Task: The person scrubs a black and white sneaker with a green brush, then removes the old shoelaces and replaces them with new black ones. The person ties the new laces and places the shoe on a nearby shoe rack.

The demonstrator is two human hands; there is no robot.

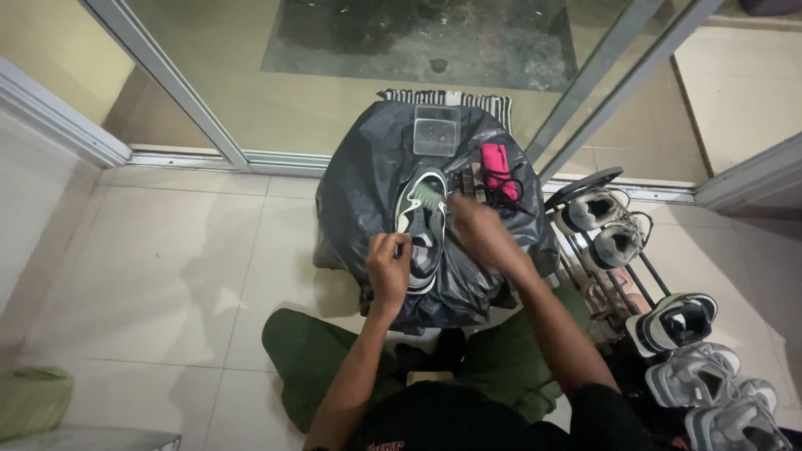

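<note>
While the sneaker (420,234) lies on the black plastic sheet (359,184), I log its long axis running twelve to six, toe away from me. My left hand (389,269) clamps its heel end at six o'clock. My right hand (483,234), at three o'clock and blurred, seems to grip a green brush (430,195) on the toe.
</note>
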